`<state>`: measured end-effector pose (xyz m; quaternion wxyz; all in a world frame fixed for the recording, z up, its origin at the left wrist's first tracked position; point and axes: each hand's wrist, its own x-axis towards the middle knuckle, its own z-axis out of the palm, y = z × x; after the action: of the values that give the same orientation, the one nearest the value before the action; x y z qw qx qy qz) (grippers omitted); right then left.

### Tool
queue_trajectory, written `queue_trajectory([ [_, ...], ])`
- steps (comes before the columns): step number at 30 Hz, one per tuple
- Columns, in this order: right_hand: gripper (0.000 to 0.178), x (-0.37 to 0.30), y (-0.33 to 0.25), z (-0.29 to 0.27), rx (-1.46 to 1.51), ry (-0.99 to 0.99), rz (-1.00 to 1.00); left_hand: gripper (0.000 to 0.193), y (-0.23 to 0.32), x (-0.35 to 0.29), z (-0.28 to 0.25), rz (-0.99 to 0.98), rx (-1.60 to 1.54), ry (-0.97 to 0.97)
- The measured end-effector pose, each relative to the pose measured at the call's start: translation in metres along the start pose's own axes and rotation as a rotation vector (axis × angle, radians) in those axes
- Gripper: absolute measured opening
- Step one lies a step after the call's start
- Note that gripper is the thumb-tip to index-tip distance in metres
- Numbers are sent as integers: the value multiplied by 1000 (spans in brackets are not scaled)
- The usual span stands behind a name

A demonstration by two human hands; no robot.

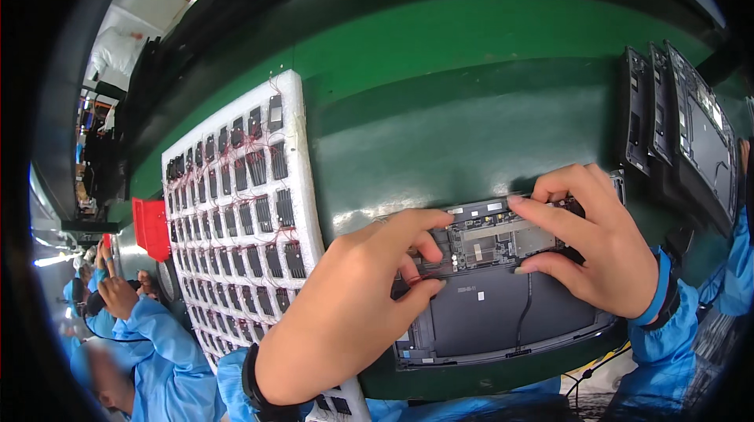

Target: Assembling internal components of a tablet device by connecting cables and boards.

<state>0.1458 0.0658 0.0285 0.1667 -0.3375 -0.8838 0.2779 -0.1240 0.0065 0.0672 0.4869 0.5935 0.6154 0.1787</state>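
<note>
A dark grey device housing (491,312), like a tablet or laptop shell, lies on the table in front of me. A long circuit board (491,245) sits along its far side. My left hand (361,280) is bent over the housing's left end, fingers and thumb closed around a small black part with red wires (414,281), mostly hidden by the fingers. Across the board's right part, my right hand (593,241) has its index finger at the far edge and its thumb at the near edge, gripping it. A black cable (525,308) runs down the housing.
A white foam tray (302,163) holds rows of small black parts with red wires to the left. Beyond it is a red bin (151,229). Several similar housings (703,127) lean at the right. Co-workers in blue sleeves (169,359) sit at the left; another is at the right edge.
</note>
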Motion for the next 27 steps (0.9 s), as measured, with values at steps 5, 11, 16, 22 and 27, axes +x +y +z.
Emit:
queue_trajectory([
  [5,67,-3,-2,3,9,32,8,51,-5,-3,6,108,104,97],
  [11,61,-4,-1,2,7,23,4,53,-8,-1,5,134,131,99],
  [16,67,-3,-2,-4,9,-17,49,56,-5,6,20,390,244,119],
  [22,66,-16,-16,0,-254,101,-45,55,-10,17,30,461,345,155],
  [27,60,-47,-28,12,-197,103,114,50,-7,20,27,437,315,123],
])
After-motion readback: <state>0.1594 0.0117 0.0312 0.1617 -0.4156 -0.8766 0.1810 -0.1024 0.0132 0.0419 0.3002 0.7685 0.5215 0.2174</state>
